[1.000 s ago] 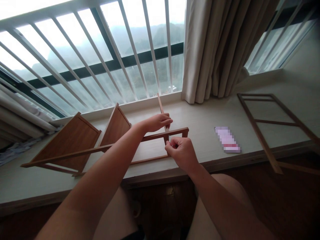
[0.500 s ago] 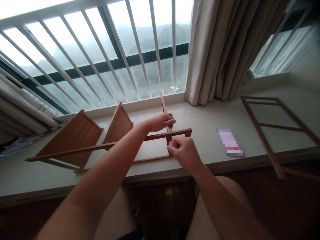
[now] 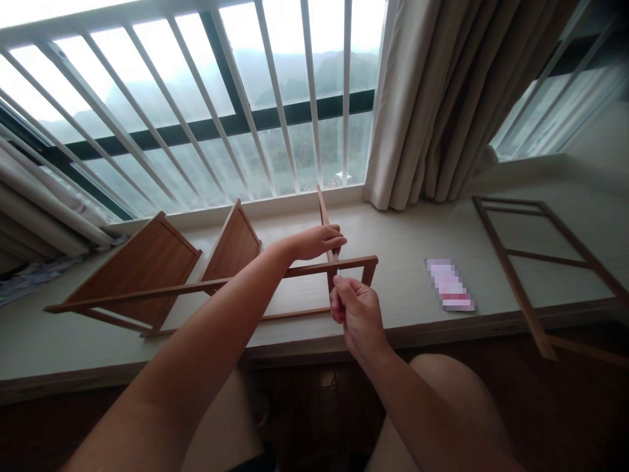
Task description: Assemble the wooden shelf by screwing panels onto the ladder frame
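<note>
A brown wooden shelf frame point(image 3: 167, 292) lies on its side on the white window ledge, with two flat shelf boards point(image 3: 230, 248) standing up from it. My left hand point(image 3: 318, 241) reaches over the long rail and is closed around a narrow wooden crosspiece point(image 3: 323, 208) near the frame's right end. Just below the rail, my right hand point(image 3: 361, 308) is closed in a pinch on a thin metal tool point(image 3: 338, 271), whose bright tip points up at the joint. Its lower part is hidden by the fingers.
On the ledge point(image 3: 403, 262) to the right lies a blurred pink phone-like item point(image 3: 449, 285). Farther right, a second wooden frame point(image 3: 528, 255) leans over the ledge's edge. A barred window point(image 3: 275, 124) and beige curtains point(image 3: 432, 111) stand behind. My knees are below the ledge.
My right hand has turned at the wrist and dropped slightly, its knuckles now facing differently. The left hand keeps its hold on the crosspiece. The view has shifted a little.
</note>
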A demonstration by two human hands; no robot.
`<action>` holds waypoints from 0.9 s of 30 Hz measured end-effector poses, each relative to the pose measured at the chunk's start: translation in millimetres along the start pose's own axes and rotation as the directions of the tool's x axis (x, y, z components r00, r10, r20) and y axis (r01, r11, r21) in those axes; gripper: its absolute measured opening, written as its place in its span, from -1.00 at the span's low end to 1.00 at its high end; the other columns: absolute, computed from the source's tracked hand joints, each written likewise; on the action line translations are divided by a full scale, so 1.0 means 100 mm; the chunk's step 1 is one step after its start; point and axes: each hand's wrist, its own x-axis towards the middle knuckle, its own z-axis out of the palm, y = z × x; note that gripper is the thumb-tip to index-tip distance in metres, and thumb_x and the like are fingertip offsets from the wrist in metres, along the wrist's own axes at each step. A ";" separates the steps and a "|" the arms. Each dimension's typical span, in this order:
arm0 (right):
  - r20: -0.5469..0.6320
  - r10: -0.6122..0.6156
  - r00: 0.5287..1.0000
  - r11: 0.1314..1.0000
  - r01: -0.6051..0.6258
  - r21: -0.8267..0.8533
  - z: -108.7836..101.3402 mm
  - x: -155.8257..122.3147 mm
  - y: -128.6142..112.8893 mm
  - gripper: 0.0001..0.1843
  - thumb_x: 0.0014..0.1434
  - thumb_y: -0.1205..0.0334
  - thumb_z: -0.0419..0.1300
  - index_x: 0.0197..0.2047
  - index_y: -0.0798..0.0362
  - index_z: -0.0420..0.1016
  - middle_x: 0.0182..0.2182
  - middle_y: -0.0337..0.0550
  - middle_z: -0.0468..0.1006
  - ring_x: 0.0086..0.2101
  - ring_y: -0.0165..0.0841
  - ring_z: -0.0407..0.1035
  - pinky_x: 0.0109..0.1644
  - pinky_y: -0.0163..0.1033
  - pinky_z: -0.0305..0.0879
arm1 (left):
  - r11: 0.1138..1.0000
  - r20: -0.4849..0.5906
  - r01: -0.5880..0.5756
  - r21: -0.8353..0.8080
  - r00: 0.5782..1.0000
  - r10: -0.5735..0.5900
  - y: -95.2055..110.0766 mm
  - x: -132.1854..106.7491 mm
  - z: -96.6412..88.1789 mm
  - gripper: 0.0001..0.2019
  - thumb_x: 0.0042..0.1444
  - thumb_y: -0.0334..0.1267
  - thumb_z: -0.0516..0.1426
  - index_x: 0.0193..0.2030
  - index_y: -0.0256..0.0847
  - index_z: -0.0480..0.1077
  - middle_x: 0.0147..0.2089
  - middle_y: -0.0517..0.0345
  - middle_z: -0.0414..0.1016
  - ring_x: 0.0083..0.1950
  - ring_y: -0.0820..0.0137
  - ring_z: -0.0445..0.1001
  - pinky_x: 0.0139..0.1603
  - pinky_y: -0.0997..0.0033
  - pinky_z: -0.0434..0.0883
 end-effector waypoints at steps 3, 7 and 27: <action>0.077 0.132 0.988 0.940 -0.150 0.306 0.04 -0.07 0.03 -0.53 0.10 -0.05 0.23 -0.57 0.05 0.12 -0.63 -0.35 0.24 -0.67 -0.56 -0.04 -0.66 -0.40 -0.16 | 1.000 -0.003 -0.008 -0.004 1.000 0.008 -0.01 0.00 0.00 -0.52 0.23 0.08 -0.08 -0.45 -0.26 0.41 -0.30 0.13 0.28 -0.32 0.45 0.31 -0.12 0.39 0.29; 0.275 0.199 0.941 0.780 -0.322 0.537 0.04 -0.11 0.02 -0.58 0.09 0.00 0.28 -0.51 0.05 0.17 -0.56 -0.34 0.19 -0.61 -0.54 -0.02 -0.65 -0.44 -0.12 | 1.000 0.006 -0.023 0.001 1.000 0.023 -0.01 -0.01 -0.01 -0.52 0.24 0.07 -0.09 -0.44 -0.26 0.41 -0.30 0.13 0.27 -0.32 0.45 0.30 -0.11 0.39 0.29; 0.108 -0.248 0.963 0.777 0.264 -0.572 -0.13 -0.03 -0.12 -0.53 0.12 0.17 0.16 -0.66 0.06 -0.01 -0.69 -0.39 -0.05 -0.60 -0.53 -0.13 -0.53 -0.33 -0.15 | 1.000 0.015 0.006 0.008 1.000 -0.006 -0.01 -0.02 -0.02 -0.50 0.24 0.07 -0.10 -0.41 -0.28 0.43 -0.28 0.11 0.29 -0.32 0.45 0.30 -0.12 0.38 0.30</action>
